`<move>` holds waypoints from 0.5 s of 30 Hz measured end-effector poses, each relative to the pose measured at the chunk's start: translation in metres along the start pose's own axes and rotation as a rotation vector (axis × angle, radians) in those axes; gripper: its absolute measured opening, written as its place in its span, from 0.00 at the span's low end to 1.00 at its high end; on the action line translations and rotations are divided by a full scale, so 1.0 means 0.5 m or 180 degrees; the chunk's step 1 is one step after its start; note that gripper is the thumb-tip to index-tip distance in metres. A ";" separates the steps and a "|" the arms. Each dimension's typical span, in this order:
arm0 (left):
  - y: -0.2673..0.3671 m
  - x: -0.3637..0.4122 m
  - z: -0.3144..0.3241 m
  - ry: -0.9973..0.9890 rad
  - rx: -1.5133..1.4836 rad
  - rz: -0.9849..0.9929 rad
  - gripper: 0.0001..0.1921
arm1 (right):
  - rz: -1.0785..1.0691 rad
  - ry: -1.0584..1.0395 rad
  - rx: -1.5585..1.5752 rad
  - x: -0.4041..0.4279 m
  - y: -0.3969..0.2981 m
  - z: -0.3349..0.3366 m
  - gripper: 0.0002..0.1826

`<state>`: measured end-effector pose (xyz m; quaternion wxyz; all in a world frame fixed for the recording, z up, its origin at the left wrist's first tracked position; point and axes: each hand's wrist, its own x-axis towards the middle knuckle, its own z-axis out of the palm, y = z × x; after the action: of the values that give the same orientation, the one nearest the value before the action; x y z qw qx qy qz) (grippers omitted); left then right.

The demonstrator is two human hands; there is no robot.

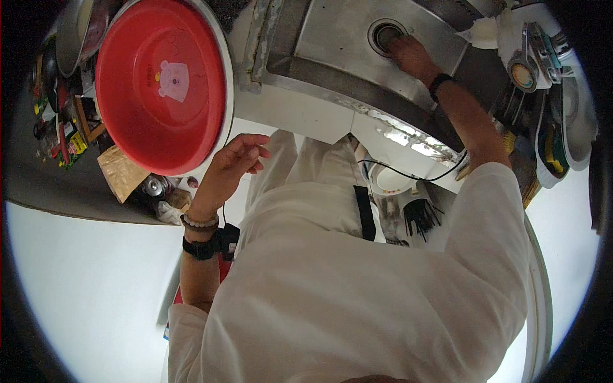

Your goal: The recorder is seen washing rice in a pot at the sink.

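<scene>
Inside the stainless steel sink [330, 43], my right hand [411, 56] reaches down to the round drain [386, 36]. Its fingertips are at the drain's right rim, and what they hold, if anything, is hidden. My left hand [235, 162] hovers in the air near the lower right rim of a red plastic basin [139, 119]. Its fingers are loosely bent and hold nothing that I can see. A pale bear picture [173, 81] is printed on the basin's bottom.
Kitchen utensils and a green-and-yellow sponge [554, 152] crowd the sink's right side. A brown paper bag [123, 173] and a metal can [155, 185] lie below the basin. A black cable [407, 176] hangs under the sink's front edge, above a white bowl [393, 180].
</scene>
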<state>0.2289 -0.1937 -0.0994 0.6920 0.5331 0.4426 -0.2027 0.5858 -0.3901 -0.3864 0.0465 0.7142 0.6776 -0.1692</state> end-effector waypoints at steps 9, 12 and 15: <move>0.000 0.004 -0.001 -0.0106 0.0022 0.0013 0.13 | -0.0078 0.0511 0.0424 -0.001 -0.002 -0.014 0.13; -0.001 0.007 -0.001 -0.0103 0.0067 -0.0006 0.13 | -0.0173 0.0558 0.0435 -0.006 0.008 -0.007 0.13; -0.006 0.005 0.002 -0.0129 0.0092 0.0051 0.13 | -0.0199 0.0134 0.0276 0.006 0.012 -0.011 0.13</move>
<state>0.2280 -0.1951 -0.1031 0.6947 0.5423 0.4212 -0.2143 0.5928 -0.3862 -0.3831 -0.0040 0.6974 0.6924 -0.1846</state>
